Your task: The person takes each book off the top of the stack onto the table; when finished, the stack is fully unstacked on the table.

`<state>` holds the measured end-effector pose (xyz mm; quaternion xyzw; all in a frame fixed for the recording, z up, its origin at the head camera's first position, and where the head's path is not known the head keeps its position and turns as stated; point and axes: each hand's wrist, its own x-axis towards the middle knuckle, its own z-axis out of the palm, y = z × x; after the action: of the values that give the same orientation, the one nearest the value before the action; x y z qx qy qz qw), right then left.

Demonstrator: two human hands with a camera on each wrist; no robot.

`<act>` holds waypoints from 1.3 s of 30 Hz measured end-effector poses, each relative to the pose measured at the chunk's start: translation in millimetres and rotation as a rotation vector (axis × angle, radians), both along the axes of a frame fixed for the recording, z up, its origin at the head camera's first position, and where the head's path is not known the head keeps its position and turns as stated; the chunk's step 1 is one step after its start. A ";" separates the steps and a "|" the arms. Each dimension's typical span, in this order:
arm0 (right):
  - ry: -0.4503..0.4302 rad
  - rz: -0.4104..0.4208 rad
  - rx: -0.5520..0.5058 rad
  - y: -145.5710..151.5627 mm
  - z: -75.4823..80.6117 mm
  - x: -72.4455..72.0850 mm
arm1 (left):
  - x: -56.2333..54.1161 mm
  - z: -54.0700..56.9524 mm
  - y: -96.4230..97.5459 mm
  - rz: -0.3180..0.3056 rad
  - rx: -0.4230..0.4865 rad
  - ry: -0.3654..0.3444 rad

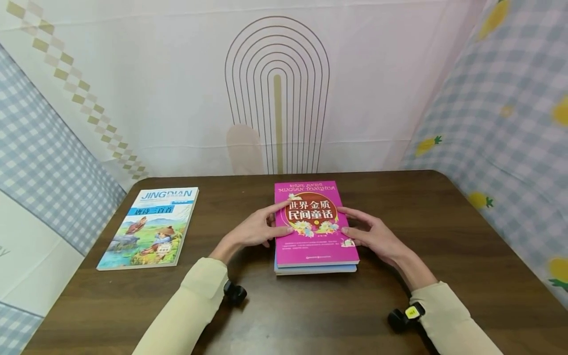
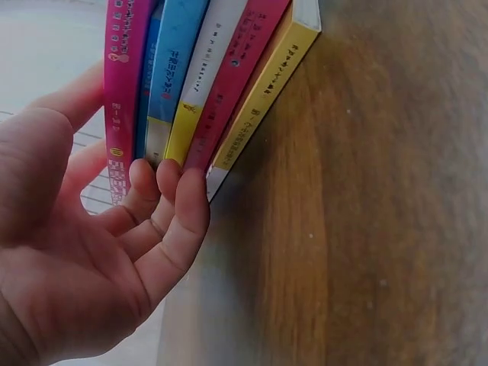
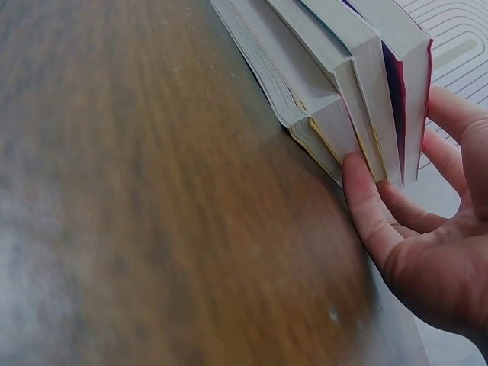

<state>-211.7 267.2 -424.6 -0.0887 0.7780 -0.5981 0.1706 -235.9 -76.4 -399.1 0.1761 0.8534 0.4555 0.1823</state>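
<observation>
A stack of several books lies near the middle of the table, with a bright pink storybook [image 1: 317, 248] on top. My left hand [image 1: 250, 229] grips the stack's left side, thumb and a finger over the pink cover. In the left wrist view its other fingertips [image 2: 191, 187] bend against the coloured spines, among them a blue spine [image 2: 177, 61] and a yellow spine [image 2: 267, 88] at the bottom. My right hand [image 1: 377, 237] holds the opposite side, fingertips at the cover's right edge. The right wrist view has its other fingers [image 3: 362, 191] against the white page edges [image 3: 366, 91], which are unevenly lined up.
Apart on the table's left side lies a blue-and-green book [image 1: 148, 236] with a picture of a landscape. The dark brown wooden table [image 1: 301, 315] has a patterned white cloth [image 1: 168, 88] behind it. Checked fabric [image 1: 501, 108] hangs along the right.
</observation>
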 end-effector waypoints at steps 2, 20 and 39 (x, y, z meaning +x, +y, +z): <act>0.001 -0.003 0.003 -0.2 0.7 -0.2 | -0.2 0.3 0.0 0.004 0.004 0.002; 0.004 0.010 -0.052 2.2 -3.1 0.8 | 7.9 -6.6 -21.1 0.018 0.100 -0.080; 0.062 0.010 0.074 -2.2 -4.5 2.6 | 8.7 -13.6 -36.0 -0.041 0.433 -0.365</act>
<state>-209.1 265.0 -429.1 -0.1049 0.8042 -0.5649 0.1525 -227.2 -112.3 -412.6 0.1433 0.6855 0.6477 0.3001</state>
